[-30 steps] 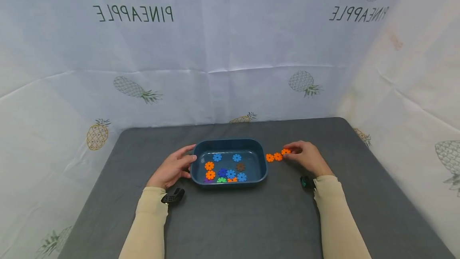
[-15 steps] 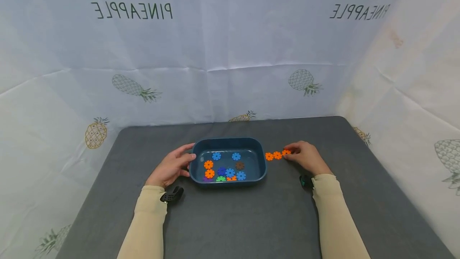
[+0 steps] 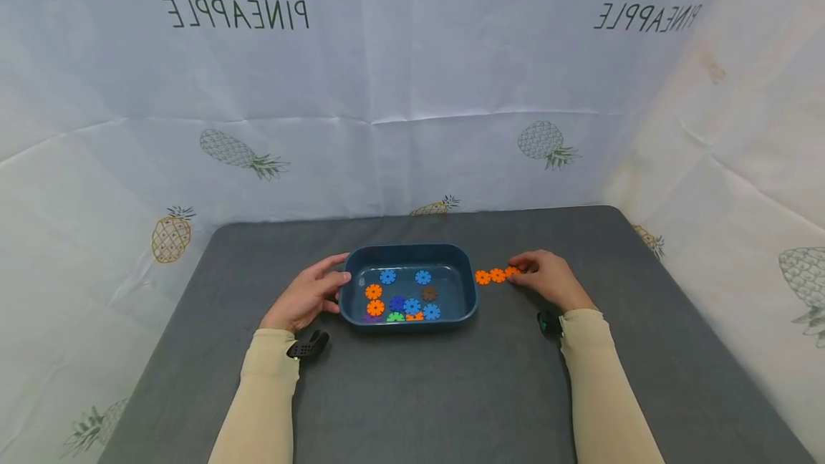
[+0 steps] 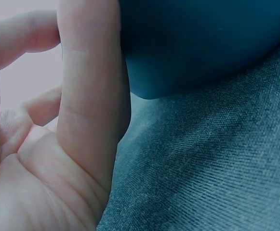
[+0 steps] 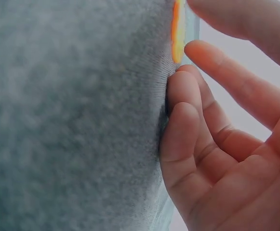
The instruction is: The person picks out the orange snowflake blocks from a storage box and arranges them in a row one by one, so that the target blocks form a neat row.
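A dark blue tray stands on the table with toothed plastic discs lying in it. At its left end my left hand holds it, thumb on the rim and other fingers along the outer wall. In the left wrist view, a finger lies against the blue wall. Right of the tray, three orange toothed discs form a row: a left disc, a middle disc and a right disc. My right hand pinches the right one between thumb and index finger. The right wrist view shows an orange disc edge-on at the fingertips.
Inside the tray are blue discs, orange discs, a brown disc, a green disc and purple ones. The dark grey tabletop ends at a pineapple-print cloth behind.
The right orange disc has shifted slightly toward the body, more in line with the other two, under my right hand. My left hand keeps its place on the tray.
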{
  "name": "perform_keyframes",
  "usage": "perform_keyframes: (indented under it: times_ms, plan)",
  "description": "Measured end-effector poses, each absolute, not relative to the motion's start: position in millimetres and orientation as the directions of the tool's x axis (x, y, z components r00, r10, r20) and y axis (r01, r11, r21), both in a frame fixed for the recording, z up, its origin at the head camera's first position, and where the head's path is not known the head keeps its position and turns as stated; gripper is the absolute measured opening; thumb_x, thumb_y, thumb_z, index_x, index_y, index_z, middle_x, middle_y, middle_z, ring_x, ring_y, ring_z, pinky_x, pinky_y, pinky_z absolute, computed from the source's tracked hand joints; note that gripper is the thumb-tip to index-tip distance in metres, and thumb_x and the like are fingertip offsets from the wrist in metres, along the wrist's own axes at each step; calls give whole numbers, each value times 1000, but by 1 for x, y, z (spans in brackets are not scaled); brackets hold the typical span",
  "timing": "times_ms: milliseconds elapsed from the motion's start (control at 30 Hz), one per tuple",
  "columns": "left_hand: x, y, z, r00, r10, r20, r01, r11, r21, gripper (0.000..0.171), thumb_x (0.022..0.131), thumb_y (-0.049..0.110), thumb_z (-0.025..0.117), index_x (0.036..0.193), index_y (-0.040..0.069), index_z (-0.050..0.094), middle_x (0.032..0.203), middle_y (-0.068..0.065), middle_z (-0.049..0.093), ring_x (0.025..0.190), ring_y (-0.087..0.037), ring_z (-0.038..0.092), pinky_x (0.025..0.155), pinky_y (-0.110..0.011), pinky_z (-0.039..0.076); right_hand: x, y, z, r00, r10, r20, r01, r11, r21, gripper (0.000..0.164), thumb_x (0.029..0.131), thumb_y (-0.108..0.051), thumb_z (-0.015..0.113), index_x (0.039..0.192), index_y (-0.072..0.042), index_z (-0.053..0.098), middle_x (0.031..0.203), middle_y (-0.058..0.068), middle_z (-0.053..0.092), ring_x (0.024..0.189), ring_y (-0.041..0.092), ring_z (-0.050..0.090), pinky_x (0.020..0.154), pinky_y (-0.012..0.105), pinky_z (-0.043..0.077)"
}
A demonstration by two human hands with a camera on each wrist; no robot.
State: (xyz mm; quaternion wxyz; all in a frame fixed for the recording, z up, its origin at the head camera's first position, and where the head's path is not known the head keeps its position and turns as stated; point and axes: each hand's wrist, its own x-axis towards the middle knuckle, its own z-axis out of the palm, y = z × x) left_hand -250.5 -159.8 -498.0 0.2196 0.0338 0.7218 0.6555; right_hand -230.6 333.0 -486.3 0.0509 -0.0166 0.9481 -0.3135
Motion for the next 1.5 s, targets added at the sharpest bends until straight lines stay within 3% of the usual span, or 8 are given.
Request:
perform_keyframes:
  times_ms: [300, 633, 933, 1100, 1233, 1367, 1500]
  plan:
    - [-251, -160, -497, -900, 352, -258, -234, 110, 966, 70, 107, 32, 70, 168, 21, 38, 139, -22, 63, 92, -23, 70, 69, -30, 65, -219, 314, -457, -996, -77, 38, -84, 788, -610, 41, 104, -34, 75, 138, -10, 72, 128, 15, 72, 109, 31, 69, 93, 54, 60]
    - [-250, -160, -500, -902, 348, -257, -236, 101, 966, 68, 107, 30, 69, 167, 22, 40, 135, -21, 66, 90, -21, 70, 68, -30, 65, -237, 236, -406, -933, -359, 29, -309, 757, -576, 32, 105, -13, 71, 137, -11, 73, 128, 9, 74, 111, 25, 69, 99, 51, 61]
    - [-250, -163, -499, -902, 354, -248, -228, 99, 969, 67, 106, 32, 70, 166, 21, 42, 135, -21, 66, 91, -22, 70, 69, -30, 65, -248, 170, -392, -728, -656, -198, -561, 736, -378, 32, 102, -10, 75, 134, -10, 75, 128, 9, 73, 107, 19, 68, 95, 38, 61]
    - [-250, -164, -497, -902, 354, -246, -228, 93, 969, 66, 106, 32, 71, 165, 21, 44, 131, -20, 66, 88, -22, 69, 69, -30, 65, -246, 150, -396, -624, -711, -324, -627, 704, -335, 31, 100, -7, 76, 131, -11, 77, 125, 6, 76, 106, 17, 69, 96, 38, 61]
    - [-250, -163, -498, -901, 354, -253, -238, 86, 967, 65, 106, 32, 71, 164, 21, 45, 122, -16, 69, 85, -20, 69, 68, -29, 65, -242, 138, -400, -550, -748, -371, -682, 659, -316, 28, 100, -4, 75, 125, -15, 80, 118, 4, 77, 96, 13, 67, 89, 33, 61]
    - [-251, -164, -499, -897, 364, -251, -237, 85, 968, 67, 106, 32, 70, 166, 20, 42, 119, -14, 69, 83, -19, 68, 67, -29, 65, -239, 130, -405, -508, -763, -399, -726, 629, -277, 23, 100, -6, 75, 117, -20, 83, 111, -1, 77, 88, 9, 61, 81, 26, 58]
    - [-251, -164, -499, -900, 357, -251, -236, 85, 968, 65, 106, 31, 71, 165, 22, 44, 117, -14, 68, 83, -20, 67, 67, -30, 64, -239, 126, -413, -481, -767, -426, -765, 604, -224, 27, 100, -4, 75, 111, -27, 83, 109, -5, 76, 91, 7, 62, 81, 24, 59]
